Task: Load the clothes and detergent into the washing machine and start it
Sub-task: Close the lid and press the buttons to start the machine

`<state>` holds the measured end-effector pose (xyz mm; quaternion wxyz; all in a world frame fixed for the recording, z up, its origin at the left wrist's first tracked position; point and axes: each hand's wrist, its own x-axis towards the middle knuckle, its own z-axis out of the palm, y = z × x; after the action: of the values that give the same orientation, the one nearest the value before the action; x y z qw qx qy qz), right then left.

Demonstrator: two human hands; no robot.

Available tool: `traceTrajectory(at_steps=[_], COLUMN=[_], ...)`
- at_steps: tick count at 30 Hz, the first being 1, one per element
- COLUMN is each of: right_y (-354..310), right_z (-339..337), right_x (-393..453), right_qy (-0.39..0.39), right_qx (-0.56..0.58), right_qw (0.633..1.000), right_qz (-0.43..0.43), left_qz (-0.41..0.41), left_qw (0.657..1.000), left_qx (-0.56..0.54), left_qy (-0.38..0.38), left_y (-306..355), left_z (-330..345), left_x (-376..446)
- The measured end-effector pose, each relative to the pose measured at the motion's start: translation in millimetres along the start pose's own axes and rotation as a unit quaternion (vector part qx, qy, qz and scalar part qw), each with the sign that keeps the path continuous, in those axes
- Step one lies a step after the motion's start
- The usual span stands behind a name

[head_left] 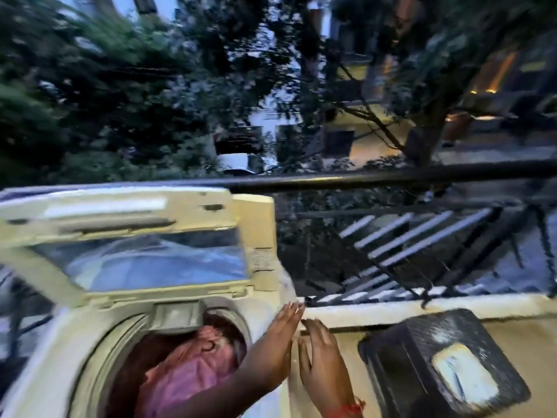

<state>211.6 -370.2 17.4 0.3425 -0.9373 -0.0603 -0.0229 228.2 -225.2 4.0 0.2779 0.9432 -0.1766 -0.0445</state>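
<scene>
Pink and maroon clothes [193,363] lie inside the cream top-loading washing machine [75,342], its lid [126,236] raised. Left hand [275,342] and right hand [324,366] hover flat beside the drum, each grip wide and holding nothing.

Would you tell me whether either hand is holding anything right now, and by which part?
Nothing is held: the left hand and right hand are both open, fingers straight.

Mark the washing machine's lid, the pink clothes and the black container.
lid [144,260]: head view, on its clear window.
pink clothes [193,369]: head view, on the fabric inside the drum.
black container [416,345]: head view, on its dark top.
</scene>
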Motion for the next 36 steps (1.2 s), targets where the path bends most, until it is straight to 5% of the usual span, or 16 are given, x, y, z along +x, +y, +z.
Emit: traceTrajectory(at_steps=[6,10,12,18,21,29,36], right_y=[-110.6,-158.5,-172.7,-176.2,-180.5,-194.5,-198.7], right_z=[67.6,116.3,138.9,198.1,210.2,233.9,237.7], right_x=[-4.9,-16.5,-16.9,-3.1,7.5,16.4,25.3], right_qy=[-0.078,-0.142,-0.202,-0.319,-0.323,-0.268,-0.329], right_qx=[-0.031,-0.133,-0.2,-0.301,-0.285,-0.207,-0.247], right_qw=[0.985,0.95,0.935,0.888,0.897,0.94,0.911], right_qz=[-0.15,-0.245,-0.214,-0.137,-0.095,-0.044,-0.017], left_qz=[-0.099,-0.185,-0.198,-0.21,-0.229,-0.18,-0.207], left_qw=[0.988,0.971,0.963,0.96,0.945,0.961,0.959], left_qx=[0.048,0.12,0.183,0.185,0.182,0.146,0.127], left_qy=[0.107,0.093,0.021,-0.01,-0.148,-0.148,-0.142], left_y=[-68.5,-108.8,-123.5,-180.5,-203.9,-239.5,-246.7], left_z=[-69.7,-83.8,-88.5,-91.4,-91.1,-93.3,-80.3], left_x=[-94.3,-148.0,-164.4,-172.3,-172.3,-161.6,-144.1])
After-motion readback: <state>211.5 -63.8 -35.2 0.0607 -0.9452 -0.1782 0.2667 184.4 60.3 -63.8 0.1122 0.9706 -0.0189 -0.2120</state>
